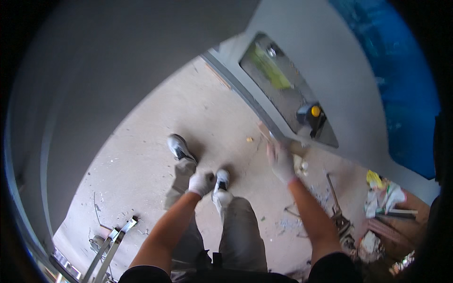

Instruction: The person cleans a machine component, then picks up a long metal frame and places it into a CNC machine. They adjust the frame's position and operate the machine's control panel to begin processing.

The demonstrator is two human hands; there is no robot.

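Observation:
My left hand (201,183), in a white glove, is closed in front of my legs, above the floor between my shoes. What it holds, if anything, is hidden. My right hand (281,162), also in a white glove, reaches forward by the lower edge of a grey machine panel (330,70). Motion blurs it; its fingers look pinched, and a thin tan strip (265,131) shows at their tips. Whether the strip is held is unclear. In the panel's recess (288,106) are a yellow-green piece (271,68) and a dark device with a yellow knob (315,111).
A large dark grey panel (108,61) curves across the upper left. A blue panel (406,89) lies at the right. Metal bars (104,257) stand at the lower left. Debris, a rusty metal tool (334,195) and a white bag (384,198) lie on the floor at the right.

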